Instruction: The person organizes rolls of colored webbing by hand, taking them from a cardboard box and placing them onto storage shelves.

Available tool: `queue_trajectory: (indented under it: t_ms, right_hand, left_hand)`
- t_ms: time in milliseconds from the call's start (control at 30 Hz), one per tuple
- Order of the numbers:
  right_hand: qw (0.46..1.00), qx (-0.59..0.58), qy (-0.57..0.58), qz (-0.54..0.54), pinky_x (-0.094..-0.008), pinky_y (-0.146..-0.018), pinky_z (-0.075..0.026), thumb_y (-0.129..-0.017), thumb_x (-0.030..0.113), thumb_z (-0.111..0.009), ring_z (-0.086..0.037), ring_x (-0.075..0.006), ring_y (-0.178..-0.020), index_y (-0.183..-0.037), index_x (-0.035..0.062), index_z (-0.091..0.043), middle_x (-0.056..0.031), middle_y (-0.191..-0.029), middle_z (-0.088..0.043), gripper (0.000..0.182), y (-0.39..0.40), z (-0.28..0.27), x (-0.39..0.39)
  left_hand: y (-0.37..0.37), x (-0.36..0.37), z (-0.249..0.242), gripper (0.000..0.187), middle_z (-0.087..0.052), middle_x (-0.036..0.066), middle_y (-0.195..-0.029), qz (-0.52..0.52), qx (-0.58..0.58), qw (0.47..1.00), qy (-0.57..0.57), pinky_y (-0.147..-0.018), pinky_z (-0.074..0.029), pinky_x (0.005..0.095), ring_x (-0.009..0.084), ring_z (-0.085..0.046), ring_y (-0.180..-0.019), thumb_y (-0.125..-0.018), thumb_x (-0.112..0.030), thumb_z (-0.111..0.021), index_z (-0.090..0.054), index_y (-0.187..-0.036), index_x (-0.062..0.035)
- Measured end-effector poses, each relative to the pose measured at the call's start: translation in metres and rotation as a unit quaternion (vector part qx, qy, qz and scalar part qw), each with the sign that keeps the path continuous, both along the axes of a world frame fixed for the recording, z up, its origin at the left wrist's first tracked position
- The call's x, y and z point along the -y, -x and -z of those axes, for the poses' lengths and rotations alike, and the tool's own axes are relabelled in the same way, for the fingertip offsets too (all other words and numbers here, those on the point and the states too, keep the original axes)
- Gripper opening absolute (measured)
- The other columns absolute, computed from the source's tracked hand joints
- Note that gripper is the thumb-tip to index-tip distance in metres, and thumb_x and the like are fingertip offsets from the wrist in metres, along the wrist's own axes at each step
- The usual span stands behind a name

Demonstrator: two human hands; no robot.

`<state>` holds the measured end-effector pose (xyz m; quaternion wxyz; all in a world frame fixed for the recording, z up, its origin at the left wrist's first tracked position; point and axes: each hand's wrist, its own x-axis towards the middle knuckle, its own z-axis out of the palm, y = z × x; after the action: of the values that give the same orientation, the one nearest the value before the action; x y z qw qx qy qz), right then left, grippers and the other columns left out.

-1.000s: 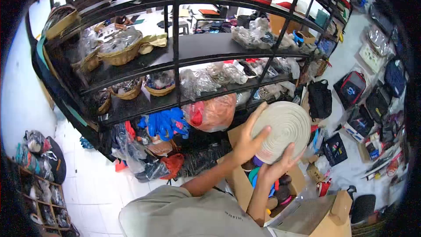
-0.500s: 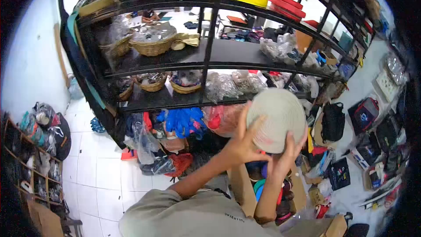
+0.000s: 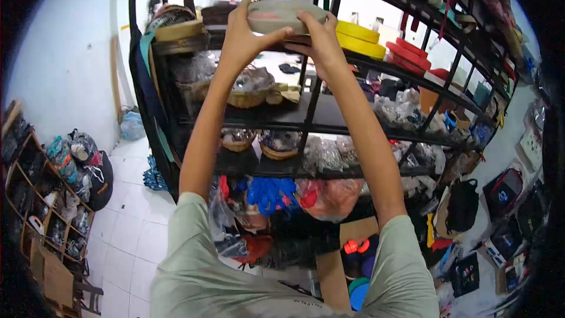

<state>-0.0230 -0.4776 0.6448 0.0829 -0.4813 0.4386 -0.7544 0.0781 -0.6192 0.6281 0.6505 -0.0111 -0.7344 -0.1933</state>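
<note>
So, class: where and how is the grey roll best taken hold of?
I'd grip the grey roll by its outer rim, at opposite sides, coming from the near side, much as the left hand and right hand do. It is a broad, flat disc with its edge towards the wearer, probably too wide for one hand to steady well.

Small lettering on shirt, orange lettering on black bag, neither legible
</note>
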Motion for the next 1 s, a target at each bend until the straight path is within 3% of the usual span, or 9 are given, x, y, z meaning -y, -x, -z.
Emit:
queue_trajectory:
  t_ms: [133, 267, 300, 600, 767, 800, 867, 933, 1000]
  right_hand:
    - [0.998, 0.045, -0.013, -0.033, -0.0423, -0.073, -0.059, -0.087, 0.021, -0.063, -0.065, -0.0293, -0.082, -0.123, -0.0060, -0.033, -0.0195, -0.103, -0.058, 0.054, 0.047, -0.017, 0.060]
    - [0.999, 0.053, 0.013, -0.007, -0.0436, -0.077, -0.058, -0.086, 0.014, -0.063, -0.062, -0.0311, -0.098, -0.140, 0.0007, -0.016, -0.0217, -0.120, -0.050, 0.072, 0.030, -0.010, 0.059]
    - [0.999, 0.034, 0.004, -0.028, -0.0442, -0.081, -0.058, -0.085, 0.014, -0.063, -0.057, -0.0322, -0.108, -0.143, 0.0032, -0.008, -0.0223, -0.127, -0.044, 0.081, 0.023, -0.012, 0.057]
    - [0.963, -0.032, -0.007, -0.268, -0.0519, -0.079, -0.058, -0.084, 0.015, -0.066, -0.049, -0.0320, -0.115, -0.134, 0.0062, -0.013, -0.0212, -0.127, -0.038, 0.074, -0.038, -0.063, 0.177]
    - [0.947, -0.064, -0.192, -0.249, -0.0405, -0.081, -0.055, -0.092, 0.046, -0.056, -0.063, -0.0313, -0.099, -0.120, 0.0006, -0.046, -0.0199, -0.119, -0.052, 0.054, -0.064, -0.095, 0.265]
    - [0.940, -0.056, -0.248, -0.229, -0.0367, -0.072, -0.057, -0.092, 0.042, -0.057, -0.067, -0.0276, -0.085, -0.124, -0.0004, -0.045, -0.0196, -0.108, -0.061, 0.054, -0.067, -0.095, 0.273]
    - [0.921, -0.120, -0.280, -0.243, -0.0317, -0.063, -0.056, -0.092, 0.037, -0.057, -0.068, -0.0224, -0.076, -0.126, -0.0013, -0.045, -0.0177, -0.097, -0.066, 0.053, -0.068, -0.080, 0.286]
    - [0.916, -0.127, -0.293, -0.241, -0.0303, -0.059, -0.055, -0.090, 0.031, -0.059, -0.066, -0.0187, -0.071, -0.128, 0.0018, -0.044, -0.0131, -0.088, -0.067, 0.050, -0.068, -0.059, 0.289]
    - [0.956, -0.204, -0.180, -0.113, -0.0297, -0.057, -0.053, -0.090, 0.026, -0.060, -0.065, -0.0175, -0.066, -0.130, 0.0059, -0.045, -0.0116, -0.088, -0.067, 0.048, -0.075, -0.033, 0.263]
  left_hand:
    - [0.037, 0.054, -0.025, 0.110, -0.052, 0.032, -0.124, -0.030, 0.061, 0.998, -0.015, -0.099, -0.044, 0.0455, 0.0400, -0.054, -0.116, -0.058, -0.060, -0.083, -0.040, -0.140, 0.0001]
    - [0.037, 0.060, -0.008, 0.104, -0.053, 0.030, -0.124, 0.025, 0.049, 0.998, -0.006, -0.100, -0.043, 0.0458, 0.0404, -0.053, -0.117, -0.059, -0.054, -0.085, -0.043, -0.137, 0.0010]
    - [0.031, 0.057, -0.003, 0.102, -0.051, 0.029, -0.126, -0.009, 0.017, 1.000, -0.001, -0.101, -0.041, 0.0459, 0.0400, -0.050, -0.119, -0.060, -0.053, -0.085, -0.044, -0.136, 0.0004]
    - [-0.086, 0.124, -0.040, 0.097, -0.048, 0.024, -0.123, -0.234, -0.072, 0.969, 0.030, -0.099, -0.043, 0.0433, 0.0377, -0.048, -0.118, -0.062, -0.051, -0.085, -0.045, -0.134, -0.0013]
    - [-0.120, 0.232, -0.066, 0.098, -0.049, 0.030, -0.113, -0.291, -0.021, 0.956, 0.000, -0.090, -0.047, 0.0437, 0.0403, -0.055, -0.105, -0.063, -0.058, -0.082, -0.046, -0.135, -0.0029]
    - [-0.120, 0.237, -0.060, 0.093, -0.056, 0.030, -0.110, -0.394, 0.017, 0.919, -0.016, -0.089, -0.048, 0.0426, 0.0397, -0.058, -0.102, -0.064, -0.059, -0.081, -0.049, -0.132, -0.0041]
    - [-0.129, 0.250, -0.048, 0.091, -0.064, 0.027, -0.107, -0.326, 0.178, 0.928, 0.009, -0.091, -0.049, 0.0431, 0.0392, -0.061, -0.102, -0.064, -0.061, -0.079, -0.053, -0.130, -0.0039]
    - [-0.117, 0.293, -0.037, 0.090, -0.068, 0.022, -0.108, -0.330, 0.166, 0.929, 0.002, -0.096, -0.047, 0.0441, 0.0384, -0.062, -0.105, -0.063, -0.062, -0.079, -0.055, -0.129, -0.0053]
    - [-0.114, 0.296, -0.037, 0.094, -0.065, 0.020, -0.114, -0.296, 0.152, 0.943, -0.024, -0.098, -0.045, 0.0434, 0.0376, -0.061, -0.109, -0.060, -0.065, -0.078, -0.054, -0.130, -0.0059]
